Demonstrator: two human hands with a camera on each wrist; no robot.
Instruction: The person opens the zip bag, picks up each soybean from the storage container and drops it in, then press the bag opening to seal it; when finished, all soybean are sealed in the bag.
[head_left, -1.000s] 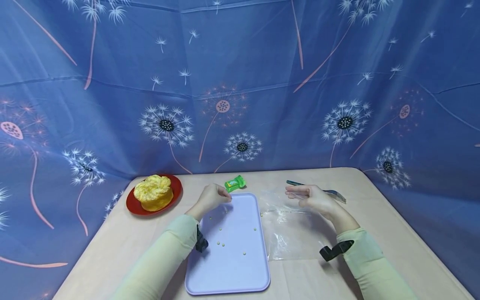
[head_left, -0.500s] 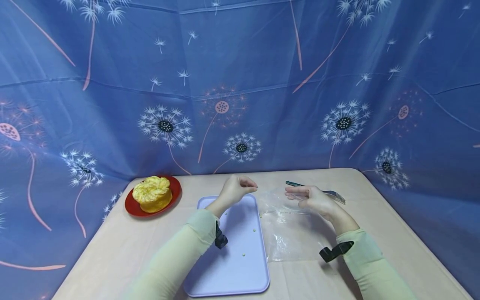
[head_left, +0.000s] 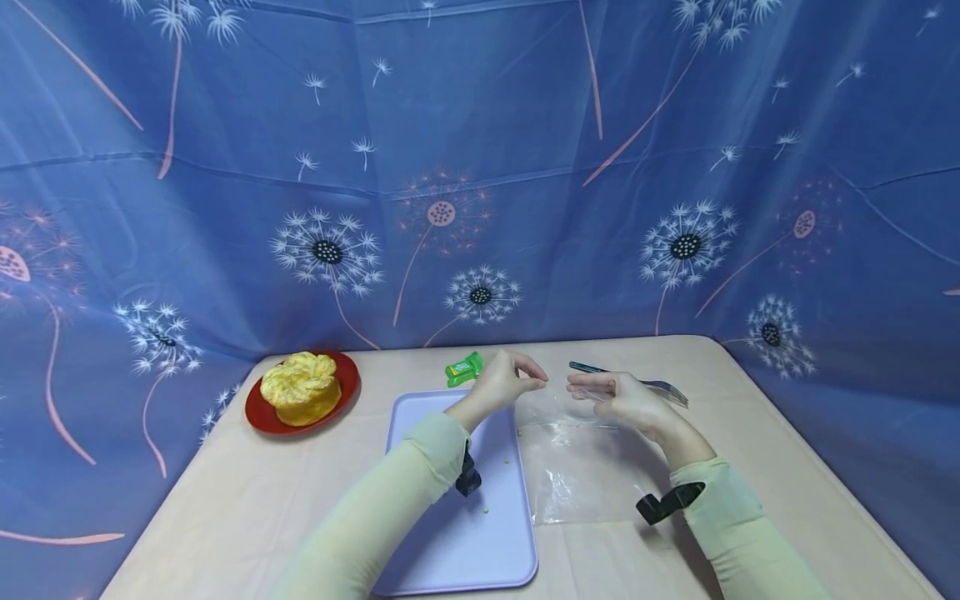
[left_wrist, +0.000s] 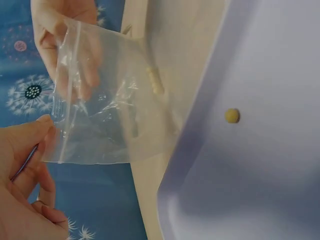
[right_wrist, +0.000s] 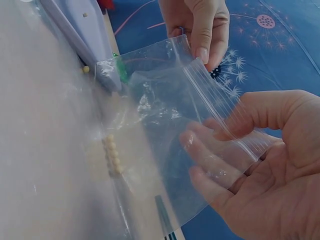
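Change logged over the last second: my left hand (head_left: 506, 385) is no longer hanging over the tray (head_left: 487, 554) but is meeting my right hand (head_left: 636, 410) at the mouth of the zip bag (left_wrist: 114, 122). Right thumb and fingers are gripping one side of the lip; left thumb and forefinger are pinching at the other side. A row of yellow beads (right_wrist: 114, 157) is showing through the plastic below my right grip, apparently inside. Whether anything small is also sitting between my left fingertips, I cannot tell. Meaning, as I am judging it: both hands are now serving the bag, so handling at the tray is pausing, while a loose bead (left_wrist: 232, 116) is lying on the tray, below my left grip, outside the bag. Green packet (head_left: 463, 369) is lying just behind my left hand; fork (head_left: 666, 392) is lying behind my right.
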